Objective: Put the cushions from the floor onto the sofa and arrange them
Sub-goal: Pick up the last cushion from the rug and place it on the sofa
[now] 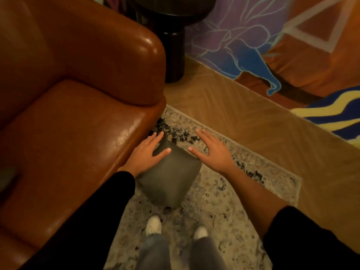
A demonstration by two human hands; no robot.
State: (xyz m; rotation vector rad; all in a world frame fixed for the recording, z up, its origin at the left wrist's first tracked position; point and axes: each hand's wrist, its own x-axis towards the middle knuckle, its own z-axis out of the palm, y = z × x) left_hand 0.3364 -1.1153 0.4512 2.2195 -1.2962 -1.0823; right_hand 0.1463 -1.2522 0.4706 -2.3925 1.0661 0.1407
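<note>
A grey-green cushion (171, 178) lies on the speckled rug, propped against the front corner of the brown leather sofa (74, 121). My left hand (149, 152) is spread over the cushion's upper left corner, fingers straight, thumb lying across the top. My right hand (211, 151) hovers at the cushion's upper right edge with its fingers spread straight; whether it touches the cushion I cannot tell. Neither hand grips anything. The sofa seat on the left holds nothing near me except a dim greenish shape (8, 175) at the far left edge.
A dark round side table (173, 41) stands behind the sofa arm. The speckled rug (218, 201) covers the floor under my feet (175, 228), with herringbone wood floor (243, 110) to its right. A colourful patterned fabric (272, 45) lies along the far right.
</note>
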